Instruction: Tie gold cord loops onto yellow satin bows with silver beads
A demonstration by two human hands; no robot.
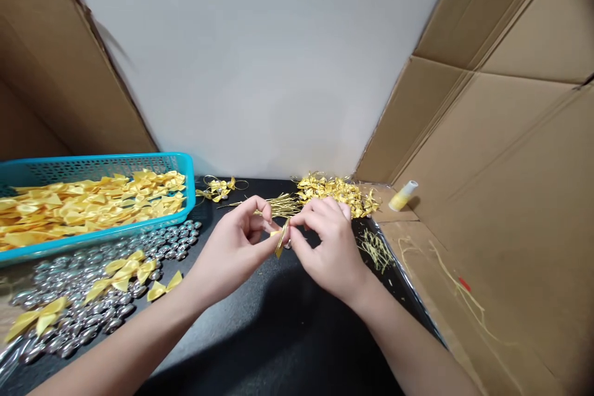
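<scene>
My left hand (239, 241) and my right hand (327, 244) meet over the black tabletop (260, 334), fingertips pinched together on a small yellow ribbon bow (281, 240) with something silvery at its middle. Both hands are closed around it. Just behind them lies a bundle of thin gold wires (278, 203). A pile of finished yellow bows with gold loops (336, 192) sits behind my right hand.
A teal basket (83, 164) full of yellow bows stands at the left. Silver beads (93, 297) with loose bows (125, 269) on them spread below it. Wire scraps (375, 247) and a small yellow-white glue bottle (403, 195) lie right. Cardboard walls flank both sides.
</scene>
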